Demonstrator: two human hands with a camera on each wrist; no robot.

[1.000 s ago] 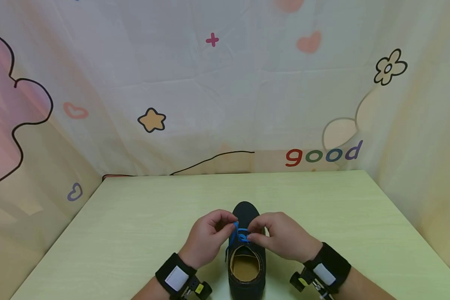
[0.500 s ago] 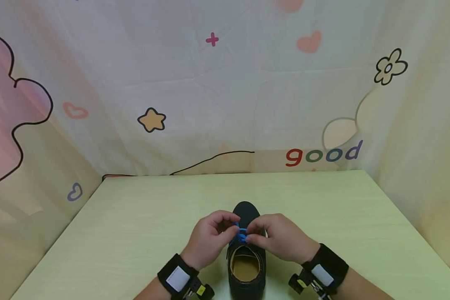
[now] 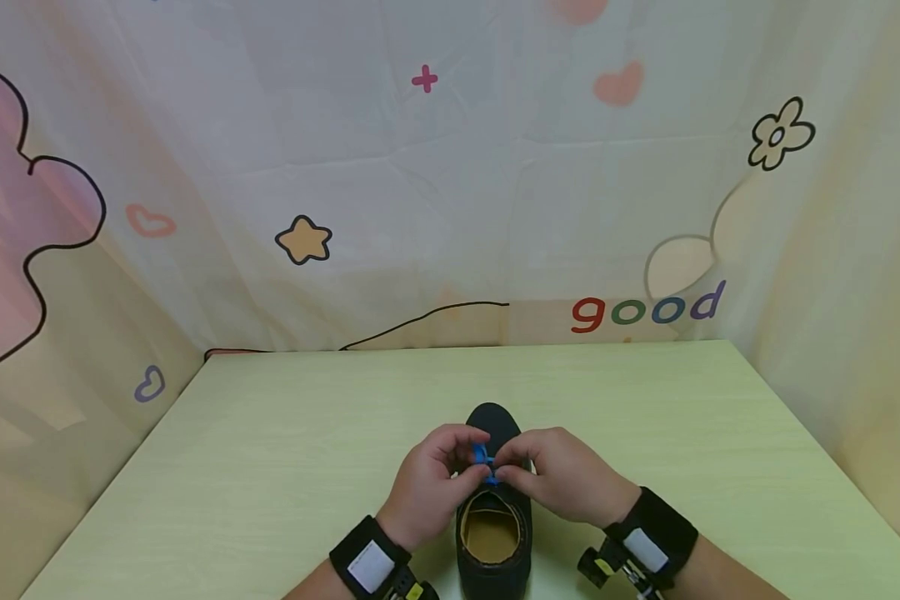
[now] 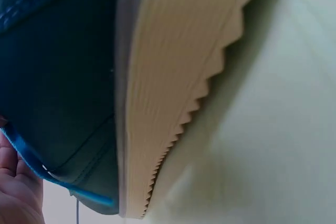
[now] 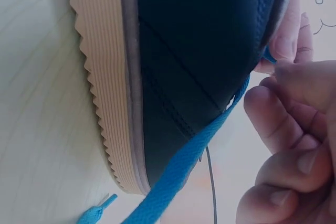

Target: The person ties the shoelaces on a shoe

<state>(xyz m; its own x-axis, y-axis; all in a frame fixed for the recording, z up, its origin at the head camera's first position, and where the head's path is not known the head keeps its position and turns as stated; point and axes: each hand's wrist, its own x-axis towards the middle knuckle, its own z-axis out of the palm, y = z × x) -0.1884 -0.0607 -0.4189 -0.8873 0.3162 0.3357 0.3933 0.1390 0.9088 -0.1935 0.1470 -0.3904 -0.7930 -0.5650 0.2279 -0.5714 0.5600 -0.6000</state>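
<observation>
"What could go wrong here?"

"The flat blue cloth lace (image 3: 482, 452) could slip away, I think. It's thin, and only fingertips have it."

"Who's got it?"

"The left hand (image 3: 435, 479) pinches it between finger and thumb. The right hand (image 3: 558, 471) looks like it's pinching the lace too, but its own fingertips hide that bit."

"Anything else?"

"The hands are so close they might bump and squash the loop. If one pulls harder, it could go crooked. And a long bit hangs loose on the right side, so it might get caught."

"Could the shoe slide?"

"Maybe, with a big tug. I can't see a hand holding down the dark, leather-looking shoe (image 5: 194, 51) with its tan zigzag sole (image 5: 107, 77)."

"Where is it?"

"On the pale green tabletop (image 3: 270, 467), about halfway between the left and right edges. Its toe points at the far edge. I can't see the near edge."

"And the hands?"

"One comes in from each side. Their fingertips meet over the lace, farther from the person than the foot hole (image 3: 490, 537)."
</observation>
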